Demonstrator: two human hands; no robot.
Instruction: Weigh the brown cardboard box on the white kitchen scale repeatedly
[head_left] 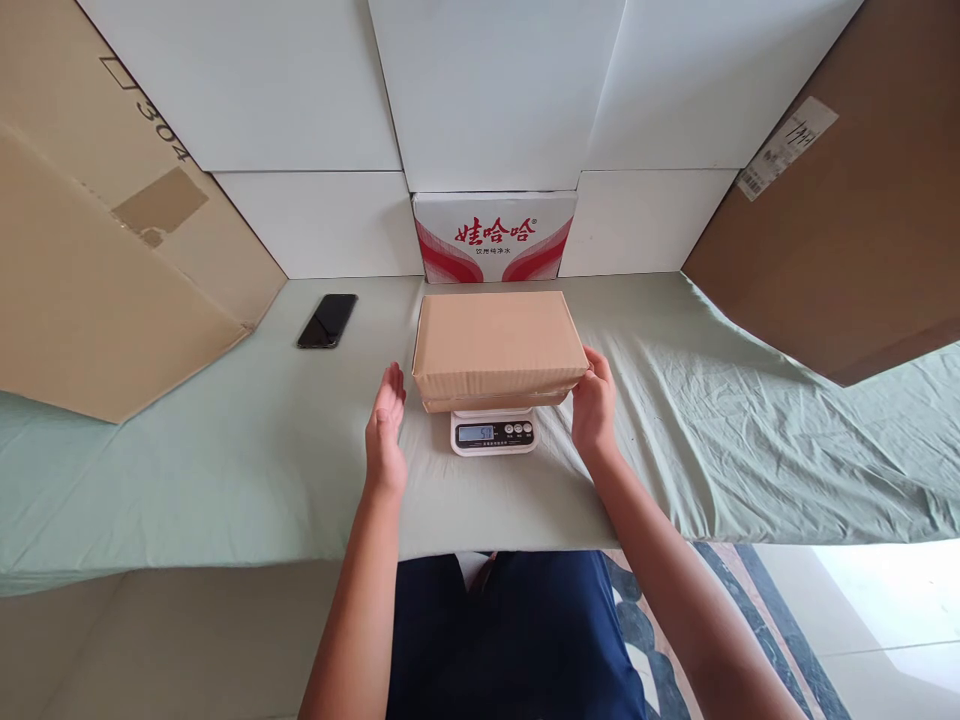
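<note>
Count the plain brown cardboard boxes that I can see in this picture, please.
3. One small closed box sits on the scale between both hands. One large box leans at far left, another at far right. More may lie outside the view.

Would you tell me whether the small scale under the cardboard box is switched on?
On: the scale shows lit digits on its display while the cardboard box rests on it.

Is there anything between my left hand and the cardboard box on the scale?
Nothing visible. The left hand is open beside the box's left end, with only bare green cloth in the gap. The right hand already touches the box's right end. The phone lies well off to the left.
</note>
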